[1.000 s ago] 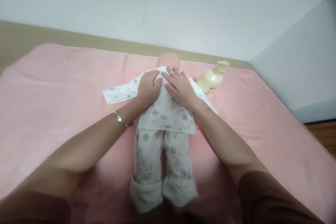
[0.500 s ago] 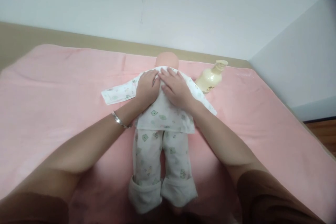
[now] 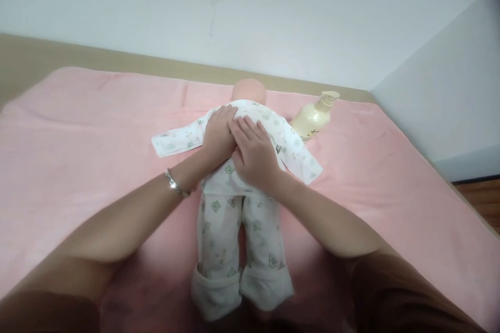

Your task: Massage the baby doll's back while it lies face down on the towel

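Observation:
A baby doll [image 3: 249, 90] in a white printed top [image 3: 258, 110] and matching trousers [image 3: 221, 231] lies face down, its head away from me. My left hand [image 3: 220, 135] rests flat on the left side of the doll's upper back, fingers stretched out. Lower down and to the right, my right hand [image 3: 258, 156] lies flat on the back, its fingertips pointing up and left beside my left hand. Neither hand grips anything. The trouser cuffs are folded up, and the sleeves spread out to both sides.
A pale yellow pump bottle [image 3: 312, 117] lies tilted near the doll's right sleeve. Under everything is a pink blanket [image 3: 97, 130] on a bed or table with a tan edge [image 3: 128, 58]. A white wall [image 3: 250, 21] rises behind it.
My right hand has slid down the doll's back toward me, uncovering the upper right of the top. My left hand has hardly moved.

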The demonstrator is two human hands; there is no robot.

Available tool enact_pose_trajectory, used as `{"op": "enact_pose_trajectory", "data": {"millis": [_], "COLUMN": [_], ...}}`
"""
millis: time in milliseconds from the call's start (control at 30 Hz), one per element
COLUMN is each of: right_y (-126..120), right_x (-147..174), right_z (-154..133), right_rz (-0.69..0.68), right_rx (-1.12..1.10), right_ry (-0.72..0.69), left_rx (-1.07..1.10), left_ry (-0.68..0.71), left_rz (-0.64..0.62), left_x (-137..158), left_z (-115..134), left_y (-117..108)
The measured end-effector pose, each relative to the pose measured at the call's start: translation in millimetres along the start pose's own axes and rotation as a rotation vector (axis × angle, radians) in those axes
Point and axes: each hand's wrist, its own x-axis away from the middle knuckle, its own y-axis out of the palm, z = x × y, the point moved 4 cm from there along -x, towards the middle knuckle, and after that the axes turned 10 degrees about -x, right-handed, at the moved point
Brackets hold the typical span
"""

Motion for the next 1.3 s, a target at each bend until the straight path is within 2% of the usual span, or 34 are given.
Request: {"op": "enact_pose_trajectory", "data": {"millis": [100,200,300,433,567,633,733,867,933,1033,1167,1233,1300], "right_y": [-4.8,-11.1,-15.5,-14.4,-5.1,-2.0,-4.0,-13.6,-15.8,-14.2,-8.9,-7.9,-8.8], "right_x": [-17.2,-34.7,-40.5,-26.4,-3.6,-0.3,-12.5,-38.1,-41.5,-31.2,-13.5,-15.1,-24.4], "right_z": [28.1,63.4,77.6,49.9,4.9,-2.7,15.5,64.1,74.4,60.8,24.1,21.2,33.5], "right_rz": [-0.003,0.043,0.090,0.077,0.031,0.016,0.004,0.021,0.029,0.048,0.026,-0.017,-0.055], "right_rx": [-0.070,-0.120,-0.123,-0.004,0.035,0.007,-0.054,-0.072,-0.049,0.014,0.056,0.040,0.006], "right_ry": [0.035,0.132,0.198,0.184,-0.005,-0.076,-0.055,0.173,0.245,0.238,0.117,0.108,0.158], "left_rx": [-0.020,-0.042,-0.027,0.029,0.062,0.037,-0.009,-0.095,-0.085,0.005,0.085,0.081,0.053], "left_ry": [0.011,0.068,0.122,0.078,0.035,0.046,0.063,0.130,0.163,0.116,-0.100,-0.149,-0.118], "left_rz": [0.003,0.055,0.057,-0.005,-0.100,-0.106,-0.049,0.009,-0.002,-0.055,-0.141,-0.161,-0.141], "left_x": [5.7,19.4,29.3,17.8,-3.4,-7.5,-0.1,25.6,33.0,24.7,-3.6,-9.3,-4.4], "left_z": [10.3,28.8,41.4,27.9,3.6,0.7,10.8,37.9,45.1,34.5,0.1,-6.1,0.7], "left_y": [-6.6,-13.6,-14.4,-11.1,-8.1,-8.8,-13.9,-20.0,-19.7,-15.8,-9.6,-8.9,-10.7]}}
